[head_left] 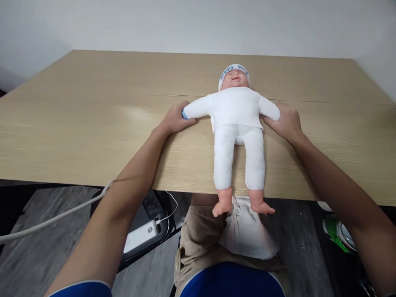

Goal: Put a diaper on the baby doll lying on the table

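A soft-bodied doll [237, 109] in white cloth clothes and a white, blue-lettered hat [234, 68] lies face up on the pale wood-grained bench [93, 123], pink feet [223, 201] overhanging. The left hand [177, 117] and right hand [287, 119] each clasp one outstretched sleeve [199, 107] end.

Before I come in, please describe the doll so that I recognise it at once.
On the wood-grain table, at its near edge, the doll lies face up, its arms held by the left hand and the right hand, feet overhanging. White clothes and blue-lettered white headwear set it apart from the tan surface.
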The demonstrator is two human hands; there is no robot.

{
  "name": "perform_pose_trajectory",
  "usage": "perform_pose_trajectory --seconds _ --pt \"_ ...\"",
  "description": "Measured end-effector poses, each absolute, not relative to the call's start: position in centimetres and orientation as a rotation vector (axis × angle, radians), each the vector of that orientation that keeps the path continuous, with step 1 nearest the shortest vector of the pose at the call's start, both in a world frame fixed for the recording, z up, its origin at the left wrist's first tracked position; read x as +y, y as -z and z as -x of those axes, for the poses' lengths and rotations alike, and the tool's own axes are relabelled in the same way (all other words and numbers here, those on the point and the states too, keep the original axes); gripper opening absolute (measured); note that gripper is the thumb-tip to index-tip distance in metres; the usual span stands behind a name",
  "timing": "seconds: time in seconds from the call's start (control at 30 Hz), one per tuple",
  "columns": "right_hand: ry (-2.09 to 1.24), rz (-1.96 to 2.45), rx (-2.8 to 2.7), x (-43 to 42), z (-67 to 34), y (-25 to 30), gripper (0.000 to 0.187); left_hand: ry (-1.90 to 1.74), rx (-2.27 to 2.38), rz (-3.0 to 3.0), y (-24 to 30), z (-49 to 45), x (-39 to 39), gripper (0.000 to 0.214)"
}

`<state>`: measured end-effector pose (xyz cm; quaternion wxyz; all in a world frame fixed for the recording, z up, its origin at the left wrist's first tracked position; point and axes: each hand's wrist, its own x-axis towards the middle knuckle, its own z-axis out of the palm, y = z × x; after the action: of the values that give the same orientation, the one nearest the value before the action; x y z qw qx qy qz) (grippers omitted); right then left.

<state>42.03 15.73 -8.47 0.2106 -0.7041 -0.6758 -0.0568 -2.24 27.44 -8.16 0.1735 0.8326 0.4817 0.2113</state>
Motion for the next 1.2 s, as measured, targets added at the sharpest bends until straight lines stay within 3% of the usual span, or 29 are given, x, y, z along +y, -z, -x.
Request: perform_pose_trajectory --seconds 0.53,0.87,1.2 --pt "0.165 2.015 -1.759 24.8 -42.7 8.6 0.049 -0.792 1.506 -2.605 9.9 0.5 37.2 0.062" --pt "0.2 2.029 -1.776 28.5 -43.7 8.9 0.049 -0.734 1.567 -2.573 9.6 0.2 39.9 0.064" --pt "-0.075 1.908 -1.955 27.1 -44.5 6.8 0.079 -0.866 1.38 -2.46 9.3 1.1 39.4 0.08"
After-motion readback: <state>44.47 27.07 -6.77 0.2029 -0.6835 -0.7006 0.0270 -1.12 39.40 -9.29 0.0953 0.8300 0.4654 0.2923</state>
